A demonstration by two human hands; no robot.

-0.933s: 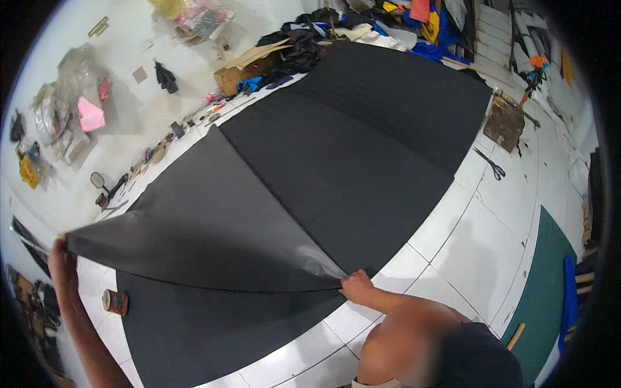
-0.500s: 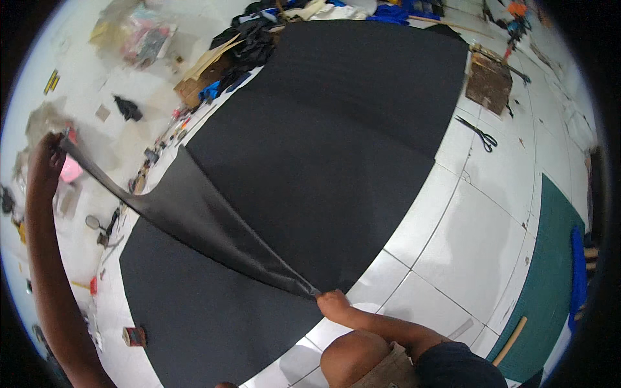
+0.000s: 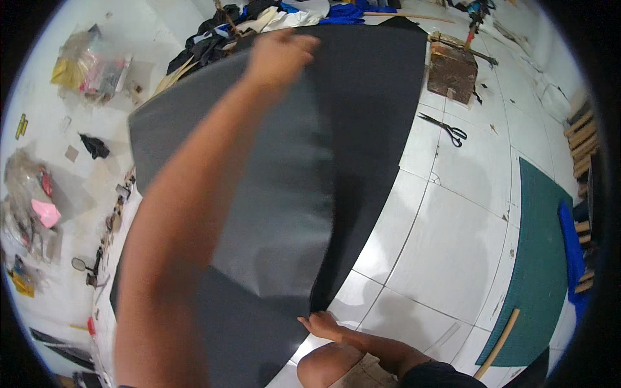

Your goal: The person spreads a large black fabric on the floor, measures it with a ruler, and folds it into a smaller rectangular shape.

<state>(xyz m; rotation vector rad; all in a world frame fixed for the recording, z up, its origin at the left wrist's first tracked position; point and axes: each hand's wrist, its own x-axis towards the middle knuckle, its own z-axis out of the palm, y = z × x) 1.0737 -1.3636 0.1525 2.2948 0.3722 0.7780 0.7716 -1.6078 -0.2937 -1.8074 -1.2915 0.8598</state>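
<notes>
1. Our left hand (image 3: pixel 278 58), blurred, gripped the far edge of the grey-black sheet (image 3: pixel 281 194).
2. Our right hand (image 3: pixel 322 325) pinched its near edge.
3. That sheet lay partly folded on white floor tiles (image 3: pixel 446 229).

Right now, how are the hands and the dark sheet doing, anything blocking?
Left hand far out, grip blurred; right hand at near edge. Dark sheet overlapping, greyer face over black. Scissors apart from it, on tiles.

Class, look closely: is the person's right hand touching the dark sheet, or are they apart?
Touching. The head view shows the right hand right at the near corner of the folded dark sheet, with no gap between them.
</notes>
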